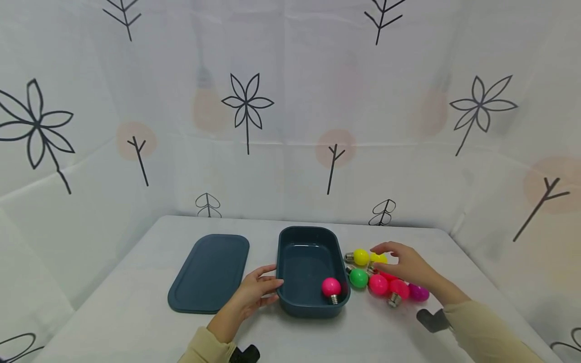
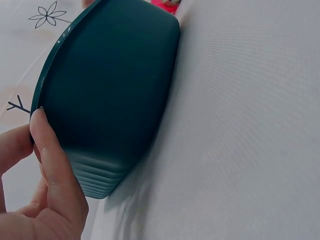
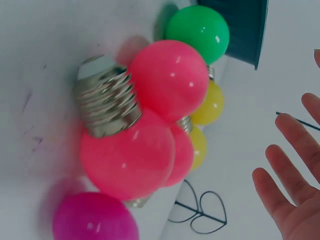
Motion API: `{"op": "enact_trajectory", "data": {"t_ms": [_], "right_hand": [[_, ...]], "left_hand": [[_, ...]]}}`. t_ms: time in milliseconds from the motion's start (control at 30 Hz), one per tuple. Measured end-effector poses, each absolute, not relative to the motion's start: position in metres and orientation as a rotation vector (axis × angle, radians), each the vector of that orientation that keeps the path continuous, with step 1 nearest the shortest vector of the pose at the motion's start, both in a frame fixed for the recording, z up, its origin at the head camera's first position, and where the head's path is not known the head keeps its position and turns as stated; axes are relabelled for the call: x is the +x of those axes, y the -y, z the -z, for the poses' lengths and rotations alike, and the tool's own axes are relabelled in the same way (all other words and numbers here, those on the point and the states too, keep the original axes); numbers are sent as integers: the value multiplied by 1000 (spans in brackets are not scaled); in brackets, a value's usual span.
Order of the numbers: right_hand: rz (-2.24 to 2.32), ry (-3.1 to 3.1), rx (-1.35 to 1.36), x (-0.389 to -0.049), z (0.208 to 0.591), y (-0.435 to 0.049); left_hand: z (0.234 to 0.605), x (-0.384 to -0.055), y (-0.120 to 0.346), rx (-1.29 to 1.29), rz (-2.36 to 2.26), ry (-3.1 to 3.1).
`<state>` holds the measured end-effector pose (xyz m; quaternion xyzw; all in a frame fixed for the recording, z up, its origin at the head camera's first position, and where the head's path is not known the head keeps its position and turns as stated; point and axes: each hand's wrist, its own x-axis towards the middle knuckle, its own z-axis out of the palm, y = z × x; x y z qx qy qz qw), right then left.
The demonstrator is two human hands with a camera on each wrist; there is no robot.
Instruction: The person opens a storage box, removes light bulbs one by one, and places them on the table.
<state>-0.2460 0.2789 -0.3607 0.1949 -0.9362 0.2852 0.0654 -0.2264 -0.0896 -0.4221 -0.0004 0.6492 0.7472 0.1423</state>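
My left hand (image 1: 256,294) holds the left rim of a dark teal rectangular container (image 1: 297,311), with a thumb over the edge and other fingertips on the outer wall (image 2: 115,85). One pink light bulb (image 1: 331,287) lies inside the container, near its front right corner. My right hand (image 1: 406,263) hovers above a group of coloured bulbs, its fingers spread and nothing between them. Under or beside it are yellow bulbs (image 1: 361,257), a green bulb (image 3: 197,34), several pink-red bulbs (image 3: 169,77) and a purple bulb (image 3: 95,218).
A flat teal lid (image 1: 211,275) lies on the white table (image 1: 145,282) left of the container. White cloth (image 1: 290,171) printed with plants hangs behind and at both sides. Each wrist carries a dark mount, such as the one (image 1: 433,320) at the right sleeve.
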Motion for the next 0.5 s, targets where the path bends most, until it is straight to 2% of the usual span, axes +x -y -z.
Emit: {"op": "enact_trajectory", "data": {"t_ms": [500], "right_hand": [[-1002, 2825, 728, -259, 356, -244]], "left_hand": [[422, -226, 90, -11, -2159, -1858]]}}
